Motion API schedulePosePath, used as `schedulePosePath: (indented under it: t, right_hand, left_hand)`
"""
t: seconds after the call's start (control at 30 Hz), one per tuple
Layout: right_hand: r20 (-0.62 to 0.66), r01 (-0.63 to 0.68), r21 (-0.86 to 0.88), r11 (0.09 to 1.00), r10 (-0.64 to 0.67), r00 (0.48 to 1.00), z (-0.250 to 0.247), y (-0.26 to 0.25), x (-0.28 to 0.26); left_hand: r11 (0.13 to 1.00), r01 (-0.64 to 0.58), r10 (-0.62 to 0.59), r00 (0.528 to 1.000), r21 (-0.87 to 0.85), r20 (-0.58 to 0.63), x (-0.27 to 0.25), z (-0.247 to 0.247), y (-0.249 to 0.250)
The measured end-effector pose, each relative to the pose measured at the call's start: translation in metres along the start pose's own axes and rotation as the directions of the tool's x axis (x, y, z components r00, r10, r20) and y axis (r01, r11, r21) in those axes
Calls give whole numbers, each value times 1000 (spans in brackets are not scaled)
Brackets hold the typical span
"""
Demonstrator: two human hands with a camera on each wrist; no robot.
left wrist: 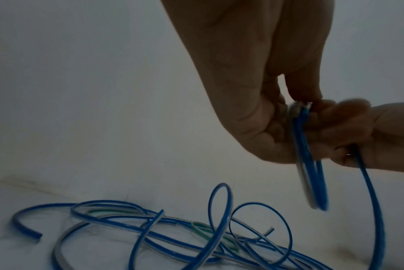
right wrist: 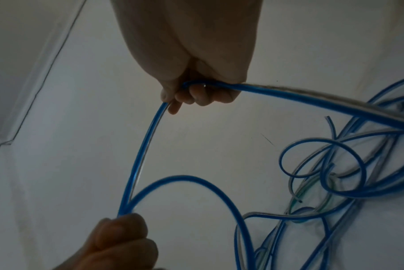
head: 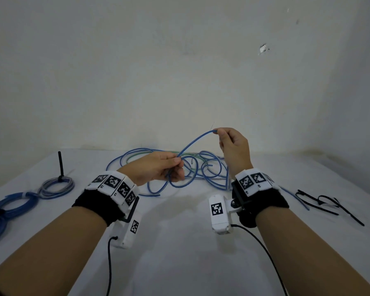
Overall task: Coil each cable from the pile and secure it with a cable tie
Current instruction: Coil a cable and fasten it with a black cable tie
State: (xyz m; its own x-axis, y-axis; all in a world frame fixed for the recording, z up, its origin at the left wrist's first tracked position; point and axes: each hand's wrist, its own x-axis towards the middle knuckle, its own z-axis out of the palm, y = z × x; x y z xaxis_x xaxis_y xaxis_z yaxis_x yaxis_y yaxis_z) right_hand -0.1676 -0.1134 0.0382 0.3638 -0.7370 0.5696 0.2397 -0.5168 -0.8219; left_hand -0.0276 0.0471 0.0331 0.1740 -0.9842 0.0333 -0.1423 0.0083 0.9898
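A thin blue plastic-sheathed cable [head: 193, 140] is held up between two bare hands above a white cloth-covered tabletop [head: 179, 242]. The left hand [head: 156, 168] is seen low and near the middle, its grip closed on the cable by thumb and curled fingers, with a small loop of the same cable hanging just below it. The right hand [head: 233, 146] is raised higher and to the right, its grip narrow, the cable being pinched between thumb and fingertips at the top of an arch that runs between the two hands. In the left wrist view, a couple of blue loops [left wrist: 312, 173] are gathered at the fingers of the left hand [left wrist: 254, 91]. In the right wrist view, the cable [right wrist: 141, 155] is stretched from the right hand [right wrist: 191, 73] down to the left hand [right wrist: 118, 243], and a further length is trailed off to the right. Behind the hands, a loose tangled pile of blue, grey and green cables [head: 158, 165] is spread on the tabletop against a pale wall. At the far left, a coiled blue bundle [head: 11, 207] and a coiled grey bundle bound by a black cable tie with its tail standing upright [head: 57, 184] are laid on the tabletop. At the far right, several loose black cable ties [head: 327, 204] are laid well apart from the pile.
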Motion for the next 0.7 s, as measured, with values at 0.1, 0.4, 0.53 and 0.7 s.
schedulePosePath:
  t: [0.1, 0.4, 0.53, 0.7]
  right_hand:
    - [3, -19, 127, 992, 19, 1000, 1, -6, 2]
    - [88, -168, 263, 950, 150, 985, 2, 0, -5]
    - [177, -191, 231, 954, 152, 972, 5, -3, -9]
    - [224, -186, 191, 964, 142, 964, 5, -5, -13]
  left_hand:
    - [995, -5, 7, 1000, 97, -14, 0, -2, -2]
    - [976, -167, 156, 984, -141, -86, -1, 8, 0]
    - [978, -157, 147, 986, -134, -84, 3, 12, -2]
    - [949, -132, 114, 990, -286, -79, 8, 13, -9]
